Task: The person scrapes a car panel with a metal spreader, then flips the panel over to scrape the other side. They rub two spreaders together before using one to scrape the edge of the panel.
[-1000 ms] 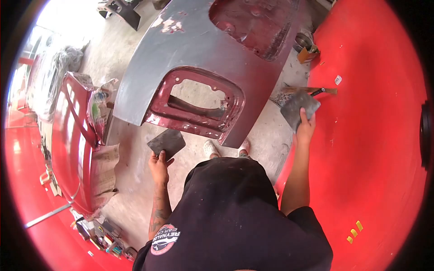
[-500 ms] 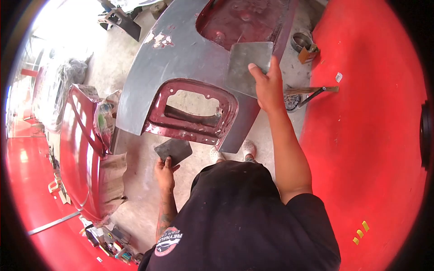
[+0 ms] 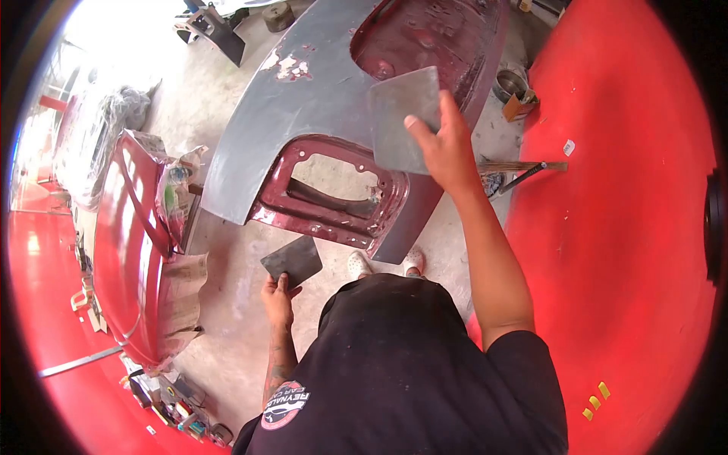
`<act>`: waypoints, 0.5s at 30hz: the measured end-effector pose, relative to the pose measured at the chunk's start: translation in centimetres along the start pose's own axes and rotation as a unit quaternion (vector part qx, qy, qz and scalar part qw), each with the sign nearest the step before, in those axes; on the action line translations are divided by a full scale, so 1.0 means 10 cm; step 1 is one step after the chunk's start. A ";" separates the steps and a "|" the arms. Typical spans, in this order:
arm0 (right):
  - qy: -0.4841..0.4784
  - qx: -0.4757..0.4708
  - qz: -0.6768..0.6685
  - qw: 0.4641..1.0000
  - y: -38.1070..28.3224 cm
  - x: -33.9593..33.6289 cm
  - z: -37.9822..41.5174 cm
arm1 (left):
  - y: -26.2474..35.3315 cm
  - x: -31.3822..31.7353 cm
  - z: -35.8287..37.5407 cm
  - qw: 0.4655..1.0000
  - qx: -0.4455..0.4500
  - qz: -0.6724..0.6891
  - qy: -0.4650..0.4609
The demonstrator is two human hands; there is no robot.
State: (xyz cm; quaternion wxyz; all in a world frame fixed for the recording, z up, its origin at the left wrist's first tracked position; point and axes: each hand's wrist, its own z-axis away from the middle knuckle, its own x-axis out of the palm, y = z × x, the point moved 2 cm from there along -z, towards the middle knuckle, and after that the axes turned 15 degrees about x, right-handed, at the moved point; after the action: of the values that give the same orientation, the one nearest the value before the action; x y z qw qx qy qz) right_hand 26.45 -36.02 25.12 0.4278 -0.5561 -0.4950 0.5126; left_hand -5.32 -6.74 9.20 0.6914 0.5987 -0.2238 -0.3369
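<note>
1. Right sheet [image 3: 398, 125]: gray, overlapping panel [image 3: 311, 98] in view, between its two openings; contact unclear.
2. Right hand [image 3: 447, 148]: closed on that sheet's edge, thumb and finger spread on its face.
3. Left sheet [image 3: 294, 260]: dark, tilted, below panel's near edge.
4. Left hand [image 3: 279, 298]: pinching its lower edge, grip narrow.
5. Shoes [image 3: 359, 265]: on floor [image 3: 235, 303].

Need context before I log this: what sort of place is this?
Probably an auto body shop: a car body panel with bare, chipped patches, a glossy red panel edged with masking paper.
</note>
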 end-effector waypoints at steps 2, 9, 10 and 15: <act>-0.040 -0.037 0.040 0.998 -0.03 -0.02 0.02 | 0.04 -0.01 0.05 1.000 -0.018 0.009 -0.003; -0.039 -0.070 0.054 0.995 -0.18 0.12 -0.10 | -0.02 -0.07 0.13 1.000 -0.030 0.001 0.009; -0.026 -0.058 0.073 0.995 -0.25 0.10 -0.17 | 0.03 -0.03 0.14 1.000 -0.023 -0.001 0.007; -0.040 -0.020 0.102 0.994 -0.46 0.30 -0.42 | 0.02 -0.04 0.12 1.000 -0.005 -0.003 -0.005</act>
State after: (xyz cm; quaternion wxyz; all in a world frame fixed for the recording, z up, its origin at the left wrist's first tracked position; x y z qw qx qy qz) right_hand 30.10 -32.24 29.68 0.3414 -0.5915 -0.4625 0.5654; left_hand -6.45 -7.23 9.62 0.6921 0.5941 -0.2242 -0.3432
